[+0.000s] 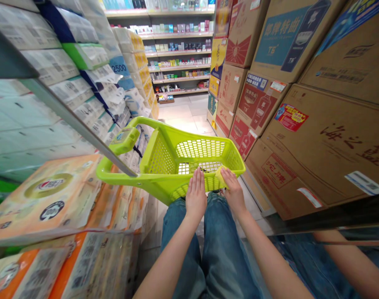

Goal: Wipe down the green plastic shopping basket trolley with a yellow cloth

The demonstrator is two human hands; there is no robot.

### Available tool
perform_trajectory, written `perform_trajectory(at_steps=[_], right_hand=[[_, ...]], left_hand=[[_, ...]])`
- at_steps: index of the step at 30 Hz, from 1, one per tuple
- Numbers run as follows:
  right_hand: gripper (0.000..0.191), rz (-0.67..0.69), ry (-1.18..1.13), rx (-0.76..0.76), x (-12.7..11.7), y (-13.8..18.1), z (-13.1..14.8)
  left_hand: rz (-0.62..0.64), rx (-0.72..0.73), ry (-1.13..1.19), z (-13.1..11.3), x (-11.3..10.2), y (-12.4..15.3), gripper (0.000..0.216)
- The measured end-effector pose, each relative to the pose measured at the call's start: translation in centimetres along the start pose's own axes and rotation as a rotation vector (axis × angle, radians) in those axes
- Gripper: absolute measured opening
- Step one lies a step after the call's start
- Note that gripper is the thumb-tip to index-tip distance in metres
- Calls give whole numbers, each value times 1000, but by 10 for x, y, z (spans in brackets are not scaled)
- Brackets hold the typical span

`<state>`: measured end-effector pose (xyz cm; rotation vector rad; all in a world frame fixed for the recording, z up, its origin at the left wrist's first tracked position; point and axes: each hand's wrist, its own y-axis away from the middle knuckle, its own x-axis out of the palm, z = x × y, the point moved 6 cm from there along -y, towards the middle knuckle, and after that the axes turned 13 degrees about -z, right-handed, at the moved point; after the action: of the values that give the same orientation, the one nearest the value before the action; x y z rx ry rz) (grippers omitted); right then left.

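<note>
A lime-green plastic shopping basket (164,182) with lattice sides stands in front of my knees, its long handle frame reaching to the left. My left hand (196,193) lies against the near side of the basket with fingers stretched out together, holding nothing. Near the basket's right corner, my right hand (234,191) presses a yellow cloth (220,176) on the rim, fingers over it. A grey metal bar (83,128) slants from the upper left down to the basket's handle end. The basket's inside looks bare apart from a dark patch behind my left fingertips.
Stacked cardboard cartons (320,141) line the right side. Wrapped paper packs (46,195) and piled tissue bundles (74,62) crowd the left. Shelves of small goods (180,50) stand at the far end beyond the tiled floor (189,110). A reflective surface at lower right mirrors an arm.
</note>
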<state>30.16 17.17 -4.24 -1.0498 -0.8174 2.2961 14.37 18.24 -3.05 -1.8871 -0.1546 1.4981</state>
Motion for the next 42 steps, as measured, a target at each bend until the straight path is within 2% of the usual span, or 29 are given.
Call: perform_trajectory(at_steps=[4,7,9,11,16,19,21,24,28,31,33,35,39,42], right_hand=[[88,-110,67,131,-34,2,-55],[87,-182,124,213,-41,2,-70],[86,-239,164,245,-34,2,-60],[86,-258,172,236,-19,1,-35],[87,-64,33,78,30,-1,40],[89,7,-17,8,34,-2,49],[89,21,-21,-19,25,-1,36],[87,-21,1,2,1,-1,-1],[87,-124,41,118,-31,0,-52],[85,-200,112,223,-38,-1,-65],[84,-237,155,266,-32,-2,-54],[84,-224,151,251,-16,-4,-29],[89,-76,28,115,24,-5,33],[91,7,-48,46,35,-5,54]], left_hand=[[7,7,1,-1,0,0,89],[17,7,5,-1,1,0,89],[13,1,10,0,1,0,89],[3,-3,14,0,1,0,90],[-3,-2,4,0,1,0,85],[9,2,-4,0,1,0,82],[15,2,0,0,0,0,83],[13,-1,8,1,0,1,85],[8,-4,24,1,1,1,88],[5,-12,29,1,0,0,85],[-2,-20,28,1,-1,-1,78],[-6,-21,25,0,-2,-2,72],[1,-14,10,1,-2,-2,66],[2,-9,9,0,-1,-1,65]])
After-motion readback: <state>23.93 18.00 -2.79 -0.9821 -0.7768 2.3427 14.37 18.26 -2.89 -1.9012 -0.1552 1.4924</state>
